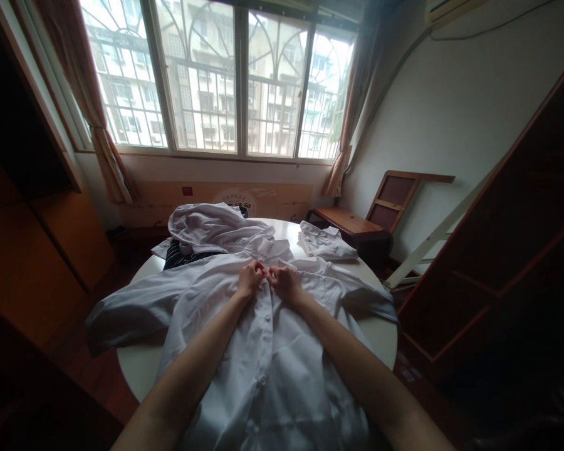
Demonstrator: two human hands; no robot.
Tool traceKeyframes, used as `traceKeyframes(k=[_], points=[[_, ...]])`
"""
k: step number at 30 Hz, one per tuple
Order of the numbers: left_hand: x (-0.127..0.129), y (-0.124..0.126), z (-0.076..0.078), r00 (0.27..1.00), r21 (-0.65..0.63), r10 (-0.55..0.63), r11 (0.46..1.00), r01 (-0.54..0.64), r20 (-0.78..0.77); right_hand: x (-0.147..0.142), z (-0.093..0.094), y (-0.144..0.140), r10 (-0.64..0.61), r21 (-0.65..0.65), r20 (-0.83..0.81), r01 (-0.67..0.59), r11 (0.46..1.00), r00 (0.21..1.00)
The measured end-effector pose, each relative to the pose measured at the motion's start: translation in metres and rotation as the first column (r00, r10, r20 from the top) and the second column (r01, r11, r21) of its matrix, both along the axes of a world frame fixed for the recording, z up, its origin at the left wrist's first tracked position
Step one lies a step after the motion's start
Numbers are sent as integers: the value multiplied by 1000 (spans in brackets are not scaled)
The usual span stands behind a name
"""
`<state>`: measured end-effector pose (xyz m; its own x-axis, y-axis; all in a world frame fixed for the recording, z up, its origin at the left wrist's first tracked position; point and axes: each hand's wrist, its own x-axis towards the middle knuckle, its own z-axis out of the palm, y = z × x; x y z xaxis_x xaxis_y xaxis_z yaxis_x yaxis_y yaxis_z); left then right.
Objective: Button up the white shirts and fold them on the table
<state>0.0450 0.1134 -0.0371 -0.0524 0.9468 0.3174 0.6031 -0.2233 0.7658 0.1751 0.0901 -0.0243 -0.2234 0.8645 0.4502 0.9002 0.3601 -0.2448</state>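
Observation:
A white button-up shirt (296, 363) lies front side up across a round white table (143, 366), its collar toward the window and its sleeves spread to both sides. My left hand (251, 277) and my right hand (283, 282) meet at the placket just below the collar. Both have their fingers pinched on the shirt's front edges. Whatever button sits between the fingertips is hidden by them. Farther down the placket, several small buttons show.
A heap of white clothing (211, 228) with a dark striped piece (183, 255) lies at the table's far left. Folded white clothing (328, 241) sits at the far right. Beyond stand a wooden bench (350, 220) and a leaning white ladder (439, 235).

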Motion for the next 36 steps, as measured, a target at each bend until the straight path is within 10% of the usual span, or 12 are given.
traceKeyframes(k=[9,32,36], points=[[6,-6,-1,997,7,-7,1000,7,-82,3,-11,6,-87,-76,74,93,993,993],[3,-2,-1,989,-1,18,1000,-18,-147,13,-15,-8,263,-91,-445,-335,938,856],[3,-1,-2,985,4,8,1000,-7,-172,16,-1,-19,320,-195,-513,-471,860,796]])
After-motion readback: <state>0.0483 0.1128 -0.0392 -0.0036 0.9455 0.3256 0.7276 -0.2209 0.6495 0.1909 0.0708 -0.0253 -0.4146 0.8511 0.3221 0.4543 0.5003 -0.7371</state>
